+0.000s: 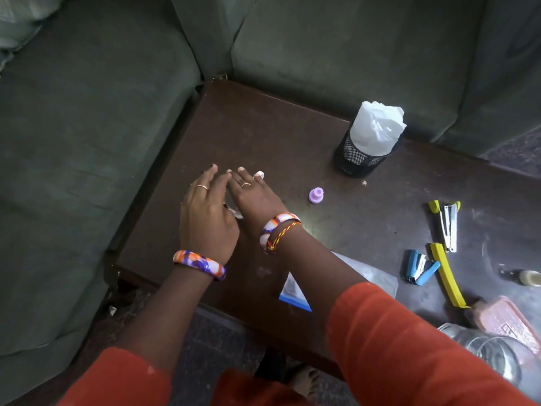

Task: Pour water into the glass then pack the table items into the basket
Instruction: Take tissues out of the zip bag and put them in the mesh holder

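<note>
My left hand (206, 221) and my right hand (253, 197) lie side by side, fingers straight, on the left part of the dark brown table (263, 127). A scrap of pale material (234, 211) shows between them; I cannot tell what it is. A clear glass vessel (491, 351) stands at the bottom right, partly behind my right sleeve. On the table lie a purple cap (316, 195), a yellow stapler (445, 225), a blue stapler (420, 271), a yellow strip (446, 278) and a clear zip bag (292, 291).
A black mesh cup (355, 156) stuffed with white tissue stands at the table's back. A pinkish flat object (505, 319) and a small bottle (527, 278) sit at the right edge. A green sofa (87, 127) wraps around the table's left and far sides.
</note>
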Demonstrator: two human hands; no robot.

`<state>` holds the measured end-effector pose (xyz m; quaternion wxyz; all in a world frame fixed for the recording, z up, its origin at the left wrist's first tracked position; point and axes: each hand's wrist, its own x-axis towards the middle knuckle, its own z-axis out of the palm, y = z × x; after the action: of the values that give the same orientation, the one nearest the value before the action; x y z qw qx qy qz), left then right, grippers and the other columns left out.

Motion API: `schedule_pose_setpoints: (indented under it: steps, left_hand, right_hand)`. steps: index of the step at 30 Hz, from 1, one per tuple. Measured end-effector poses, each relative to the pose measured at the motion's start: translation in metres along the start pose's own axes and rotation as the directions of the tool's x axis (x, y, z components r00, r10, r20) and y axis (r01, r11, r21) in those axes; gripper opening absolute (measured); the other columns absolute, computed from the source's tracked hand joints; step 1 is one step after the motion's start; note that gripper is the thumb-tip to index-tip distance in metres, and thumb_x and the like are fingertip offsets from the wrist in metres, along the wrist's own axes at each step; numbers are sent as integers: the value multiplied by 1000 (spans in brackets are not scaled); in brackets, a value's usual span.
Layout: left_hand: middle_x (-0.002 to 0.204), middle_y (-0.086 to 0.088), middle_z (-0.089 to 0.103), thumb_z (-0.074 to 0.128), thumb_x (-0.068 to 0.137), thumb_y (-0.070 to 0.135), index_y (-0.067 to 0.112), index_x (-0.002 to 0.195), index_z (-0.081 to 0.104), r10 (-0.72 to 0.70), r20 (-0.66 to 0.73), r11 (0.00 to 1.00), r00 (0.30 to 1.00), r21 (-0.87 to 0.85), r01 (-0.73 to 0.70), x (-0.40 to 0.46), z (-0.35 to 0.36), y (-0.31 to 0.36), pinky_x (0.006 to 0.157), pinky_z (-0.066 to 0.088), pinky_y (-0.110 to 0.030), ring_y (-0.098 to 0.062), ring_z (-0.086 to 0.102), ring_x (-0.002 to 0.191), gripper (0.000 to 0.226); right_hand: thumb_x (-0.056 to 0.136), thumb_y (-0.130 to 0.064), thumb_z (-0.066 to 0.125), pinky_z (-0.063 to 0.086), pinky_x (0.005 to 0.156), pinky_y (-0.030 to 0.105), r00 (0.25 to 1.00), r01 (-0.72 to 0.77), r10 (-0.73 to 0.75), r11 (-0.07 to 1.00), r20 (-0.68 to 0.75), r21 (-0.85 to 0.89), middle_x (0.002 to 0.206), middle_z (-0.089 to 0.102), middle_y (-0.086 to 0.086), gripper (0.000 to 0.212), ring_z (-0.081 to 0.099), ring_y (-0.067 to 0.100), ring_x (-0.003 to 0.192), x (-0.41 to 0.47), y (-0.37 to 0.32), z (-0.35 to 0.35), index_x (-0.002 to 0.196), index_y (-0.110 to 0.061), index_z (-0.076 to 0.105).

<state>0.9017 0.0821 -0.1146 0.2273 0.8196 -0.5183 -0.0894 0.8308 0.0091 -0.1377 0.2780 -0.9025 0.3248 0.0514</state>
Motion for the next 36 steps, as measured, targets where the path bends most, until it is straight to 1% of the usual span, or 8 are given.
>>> schedule_pose_setpoints:
  steps: [5,8,11,18,24,27,30,36]
  left_hand:
    - [130,-24,56,44,67,-5,-3,116,60,48,-14,998,999,-50,-48,8,9,16,99,43,-47,-41,53,120,52]
    - [128,-24,57,43,66,-5,-3,114,62,82,3,992,997,-93,-81,11,16,32,97,44,-48,-42,55,117,51]
    - [127,-24,57,45,66,-10,-2,113,62,143,33,985,989,-99,-139,14,22,43,94,47,-47,-42,56,116,51]
    - [145,-12,41,51,78,-9,7,129,52,104,232,971,967,-236,-48,41,34,64,105,38,-36,-28,40,134,54]
    - [149,-8,34,79,66,8,11,144,27,9,496,826,868,-493,273,74,68,106,110,33,-29,-18,35,136,93]
    - [155,-10,23,86,56,19,13,149,7,42,568,859,822,-441,261,86,99,122,116,28,-40,-20,25,143,122]
    - [153,-8,29,87,42,32,14,149,7,98,584,864,805,-452,223,96,114,131,115,31,-41,-19,31,141,134]
    - [124,-4,63,81,41,21,17,126,50,108,480,768,870,-596,234,90,116,129,99,50,-41,-16,61,113,90]
  right_hand:
    - [88,-23,42,10,118,40,966,-152,183,973,-182,171,158,15,9,63,6,27,147,-28,19,-8,146,-9,22]
    - [86,1,41,18,118,41,764,-443,565,811,-312,382,158,7,13,63,3,29,147,-52,40,4,146,-9,23]
    - [83,11,42,31,97,18,642,-528,753,570,-143,629,158,9,13,71,30,27,140,-60,48,12,146,-11,19]
    - [82,13,39,29,90,12,670,-347,725,497,-161,795,150,34,13,67,41,26,133,-35,53,12,144,-9,27]
    - [78,-2,39,29,82,0,362,-227,871,427,-331,875,131,56,18,65,56,31,114,-64,74,12,143,-9,32]
    - [80,5,40,35,90,12,193,-143,936,323,-294,936,133,54,5,67,55,21,116,-71,93,8,143,-16,31]
    - [80,15,38,36,103,22,255,24,932,262,-259,965,131,37,-16,74,41,4,123,-69,118,-1,146,-17,24]
    - [77,27,34,35,111,33,441,176,866,175,-236,969,140,46,17,67,45,21,129,-66,141,-25,139,2,34]
